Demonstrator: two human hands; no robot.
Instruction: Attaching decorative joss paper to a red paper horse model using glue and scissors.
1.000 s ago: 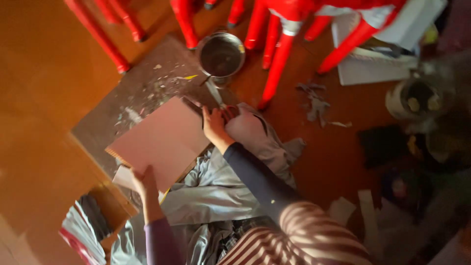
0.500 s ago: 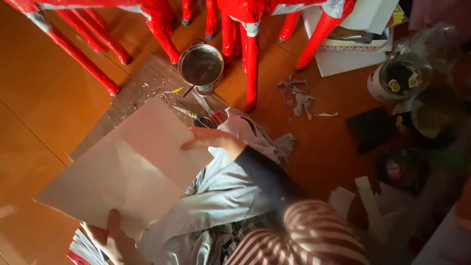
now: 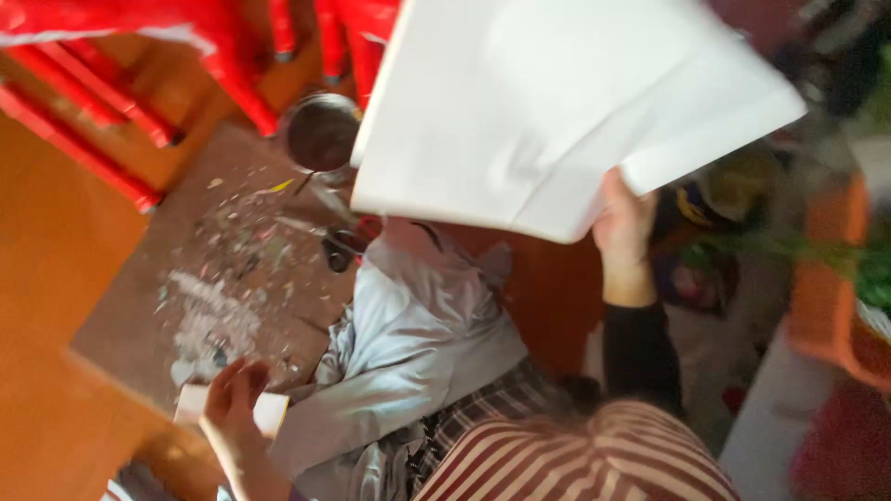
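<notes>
Sheet (image 3: 557, 102) swung up, now above metal pot (image 3: 320, 134). Right hand (image 3: 624, 218) pinches its lower edge. Left hand (image 3: 232, 399), fingers curled, grips small white block (image 3: 269, 413) below pot.

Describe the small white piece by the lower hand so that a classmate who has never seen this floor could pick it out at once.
Start at the grey, debris-speckled mat on the orange floor. At its near corner, beside the pale cloth, the left hand rests on a small white block. It is far smaller than the big white sheet the right hand lifts.

Home craft corner, wooden floor (image 3: 56, 278), red-painted chair legs (image 3: 232, 74), paint tin (image 3: 320, 134), speckled protective board (image 3: 223, 269)
</notes>
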